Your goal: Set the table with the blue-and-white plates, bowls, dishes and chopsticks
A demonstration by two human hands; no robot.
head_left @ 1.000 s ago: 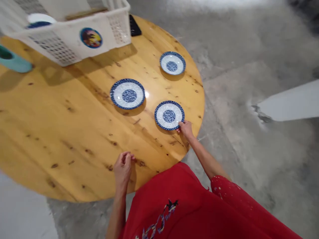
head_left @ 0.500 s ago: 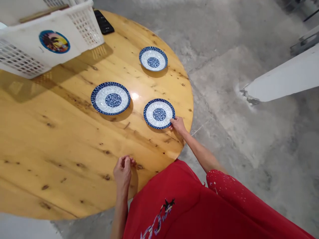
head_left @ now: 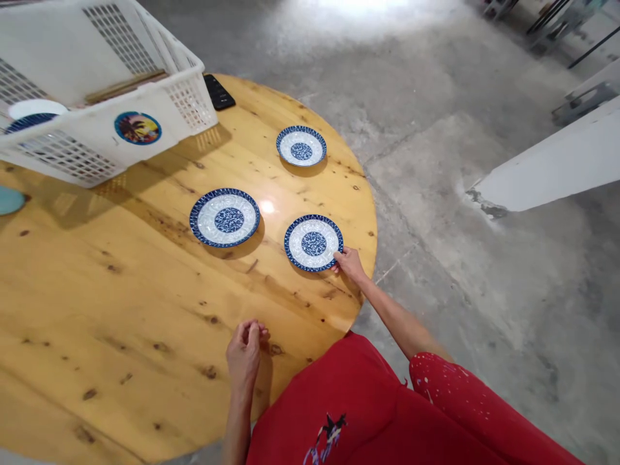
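My right hand [head_left: 349, 263] pinches the near right rim of a blue-and-white plate [head_left: 314, 243], thumb on top and fingers partly hidden below. This plate is close to the round table's right edge. To its left sits another plate [head_left: 225, 217] with the same dark blue rim and patterned centre. A third matching plate [head_left: 301, 146] rests farther back. My left hand [head_left: 245, 346] hovers at or rests on the near part of the table, its fingers curled in with nothing visible in them; contact with the wood is unclear.
On the wooden table [head_left: 145, 284] at back left stands a white plastic basket [head_left: 194, 97] containing dishes and a wooden piece. A black phone-like object [head_left: 219, 92] lies behind it. At far left is a pale blue object [head_left: 10, 200]. A white pillar [head_left: 547, 155] rises from the concrete floor.
The head view has tilted upward, so table, plates and hands appear lower and more of the basket shows. My right hand keeps its hold on the plate; my left hand stays curled.
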